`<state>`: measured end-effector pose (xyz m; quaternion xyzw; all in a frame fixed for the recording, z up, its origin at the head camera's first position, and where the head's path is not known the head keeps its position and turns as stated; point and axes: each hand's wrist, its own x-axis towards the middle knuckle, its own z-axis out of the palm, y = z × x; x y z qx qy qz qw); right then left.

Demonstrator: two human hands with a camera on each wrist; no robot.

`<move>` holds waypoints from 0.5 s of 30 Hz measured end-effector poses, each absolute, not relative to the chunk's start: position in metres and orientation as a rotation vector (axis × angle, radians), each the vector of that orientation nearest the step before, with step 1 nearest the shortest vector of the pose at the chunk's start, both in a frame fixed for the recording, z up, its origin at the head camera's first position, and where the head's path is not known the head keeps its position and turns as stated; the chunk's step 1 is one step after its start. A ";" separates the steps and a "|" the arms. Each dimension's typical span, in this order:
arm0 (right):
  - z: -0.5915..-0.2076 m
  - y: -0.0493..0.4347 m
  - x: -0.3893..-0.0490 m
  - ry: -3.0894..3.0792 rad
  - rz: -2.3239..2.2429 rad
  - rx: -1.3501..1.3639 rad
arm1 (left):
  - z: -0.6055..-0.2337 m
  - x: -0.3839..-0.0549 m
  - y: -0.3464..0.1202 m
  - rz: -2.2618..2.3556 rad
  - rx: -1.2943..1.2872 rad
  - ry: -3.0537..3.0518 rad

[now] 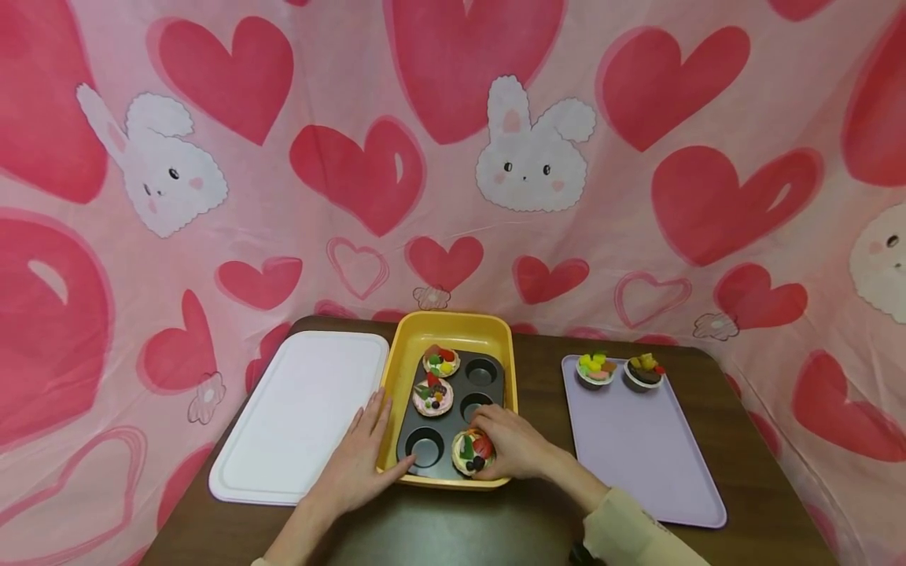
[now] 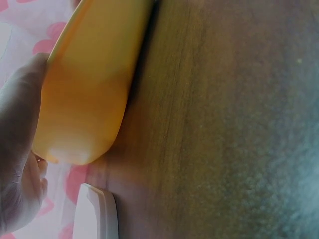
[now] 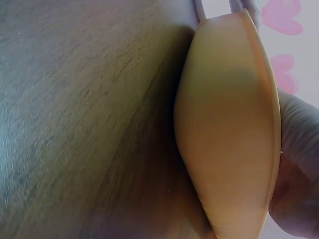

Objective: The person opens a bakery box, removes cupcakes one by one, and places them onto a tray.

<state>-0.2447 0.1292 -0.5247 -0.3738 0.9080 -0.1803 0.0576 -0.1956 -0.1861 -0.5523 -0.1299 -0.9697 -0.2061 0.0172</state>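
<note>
A dark muffin tin [image 1: 453, 428] lies inside a yellow bin [image 1: 406, 338]. My right hand [image 1: 515, 442] grips a fruit-topped cupcake [image 1: 473, 451] at the tin's front right cup, with fingers and thumb around its side. My left hand [image 1: 361, 456] rests on the bin's front left corner, fingers straight along the rim and thumb reaching over the front edge. Two more decorated cupcakes fill the left column: one with pink cream [image 1: 432, 395] in the middle and a fruit-covered one [image 1: 442, 362] at the back. In both wrist views the bin's outer wall [image 2: 84, 94] hides the cupcakes.
To the left lies a white board [image 1: 304, 409], close against the bin. On the right, a lilac tray [image 1: 644, 448] carries a yellow-topped cupcake [image 1: 595, 369] and a dark cupcake [image 1: 642, 373] at its far end. A pink heart-patterned cloth [image 1: 439, 212] hangs behind the brown table [image 1: 538, 519].
</note>
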 end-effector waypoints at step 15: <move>-0.529 0.130 -0.240 2.769 -0.774 -1.125 | -0.552 -0.198 -0.186 -0.678 -0.352 -3.078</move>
